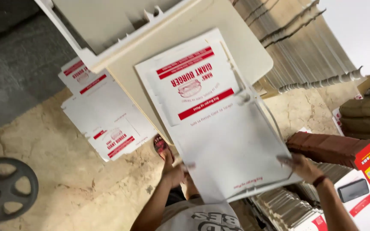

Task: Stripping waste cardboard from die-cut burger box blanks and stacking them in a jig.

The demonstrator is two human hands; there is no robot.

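A stack of flat, unfolded white box blanks [219, 128] with red printed bands and a burger picture lies tilted on a cream table [236, 47]. My left hand [174, 171] grips the stack's near left edge. My right hand [302, 167], with a dark band at the wrist, holds its near right corner. The stack juts past the table's front edge toward my body.
More flat white blanks [103, 115] lie on the cracked concrete floor left of the table. A dark metal wheel [5, 188] sits at the lower left. Stacks of folded cartons [305, 47] fill the right side, with a red box [335, 149] and a dark phone [353, 190].
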